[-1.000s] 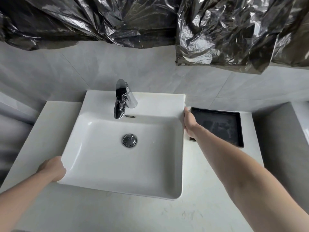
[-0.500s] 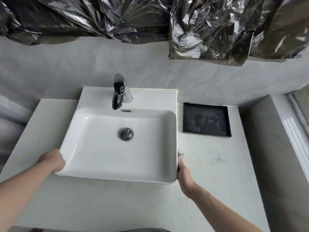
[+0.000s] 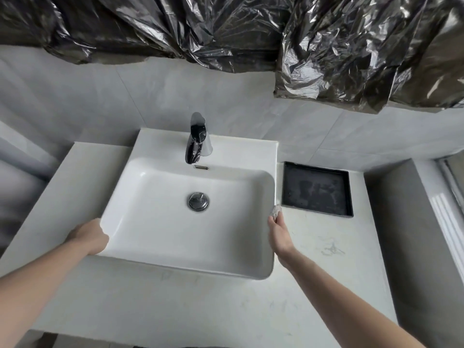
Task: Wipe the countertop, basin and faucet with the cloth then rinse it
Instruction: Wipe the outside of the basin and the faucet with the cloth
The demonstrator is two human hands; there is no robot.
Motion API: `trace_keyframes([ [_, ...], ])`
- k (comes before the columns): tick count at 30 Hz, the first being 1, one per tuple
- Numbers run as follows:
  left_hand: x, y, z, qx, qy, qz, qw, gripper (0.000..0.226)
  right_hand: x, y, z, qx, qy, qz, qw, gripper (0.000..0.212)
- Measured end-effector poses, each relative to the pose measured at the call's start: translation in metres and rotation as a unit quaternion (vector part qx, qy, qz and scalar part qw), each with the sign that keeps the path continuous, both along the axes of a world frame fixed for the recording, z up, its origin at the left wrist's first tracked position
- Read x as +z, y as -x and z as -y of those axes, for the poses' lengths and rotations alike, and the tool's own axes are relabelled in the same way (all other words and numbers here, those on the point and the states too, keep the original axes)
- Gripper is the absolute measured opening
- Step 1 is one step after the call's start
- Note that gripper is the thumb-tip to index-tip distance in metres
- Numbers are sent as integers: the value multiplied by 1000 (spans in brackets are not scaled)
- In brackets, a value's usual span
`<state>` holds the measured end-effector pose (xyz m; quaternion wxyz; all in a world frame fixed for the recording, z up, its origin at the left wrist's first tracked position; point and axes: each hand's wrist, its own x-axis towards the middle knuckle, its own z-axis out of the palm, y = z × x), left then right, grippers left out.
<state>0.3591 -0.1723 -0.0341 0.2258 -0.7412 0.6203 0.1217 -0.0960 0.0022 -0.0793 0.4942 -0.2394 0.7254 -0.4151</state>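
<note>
A white rectangular basin (image 3: pixel 155 234) stands on a pale countertop (image 3: pixel 313 259), with a chrome faucet (image 3: pixel 194 144) at its back rim and a chrome drain (image 3: pixel 197 201) in the middle. My right hand (image 3: pixel 278 232) holds a small grey-white cloth (image 3: pixel 275 210) against the basin's right outer wall, low by the countertop. Only a wad of the cloth shows above the fingers. My left hand (image 3: pixel 90 236) rests curled on the basin's front left corner.
A black square tray (image 3: pixel 316 189) lies on the countertop right of the basin. Crumpled black plastic sheeting (image 3: pixel 351 59) hangs on the tiled wall above. A grey ledge (image 3: pixel 406 222) borders the right side.
My right hand with the cloth slid from the basin's back right corner down toward the front, then back up to mid-side. My left hand stayed on the front left corner.
</note>
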Motion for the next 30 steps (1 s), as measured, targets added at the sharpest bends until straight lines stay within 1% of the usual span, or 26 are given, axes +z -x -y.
trace_keyframes([
  [2, -2, 2, -1, 5, -3, -8, 1000, 42, 0, 13, 34, 5, 10, -43, 999, 70],
  [4, -5, 4, -3, 12, -13, -21, 1000, 38, 3, 24, 69, 9, 24, -97, 995, 67],
  [5, -7, 5, -3, 17, -15, -29, 999, 37, 9, 29, 87, 13, 28, -133, 991, 64],
  [8, -9, 4, -4, 22, -21, -56, 998, 36, 19, 45, 133, 48, -2, -250, 967, 63],
  [10, -10, 2, -6, 22, -24, -63, 997, 38, 17, 47, 161, 79, -28, -339, 937, 65],
  [12, -13, 0, -8, 18, -20, -73, 997, 46, 13, 40, 180, 103, -76, -428, 895, 69],
  [14, -15, 1, -11, 16, -20, -80, 996, 50, 13, 27, 189, 135, -122, -487, 854, 69],
  [16, -14, 2, -11, 17, -21, -83, 996, 42, 15, 8, 196, 191, -110, -517, 827, 70],
  [19, -12, 0, -9, 13, -22, -87, 996, 32, 17, -40, 208, 300, -35, -529, 793, 83],
  [20, -11, 0, -9, 11, -23, -88, 996, 31, 15, -57, 211, 325, -20, -525, 787, 86],
  [22, -11, -2, -9, 9, -28, -90, 996, 33, 14, -77, 213, 342, -13, -518, 784, 85],
  [23, -11, -2, -8, 8, -28, -92, 995, 33, 15, -77, 212, 348, -10, -521, 779, 84],
  [26, -10, -3, -8, 6, -34, -98, 995, 34, 22, -47, 203, 381, 20, -546, 746, 87],
  [27, -9, -4, -8, 6, -38, -99, 994, 33, 23, -32, 200, 374, 20, -547, 749, 87],
  [28, -8, -4, -8, 5, -41, -100, 994, 31, 21, -16, 198, 356, 11, -543, 760, 86],
  [30, -7, -5, -8, 4, -48, -103, 993, 31, 18, 18, 192, 302, -12, -531, 792, 77],
])
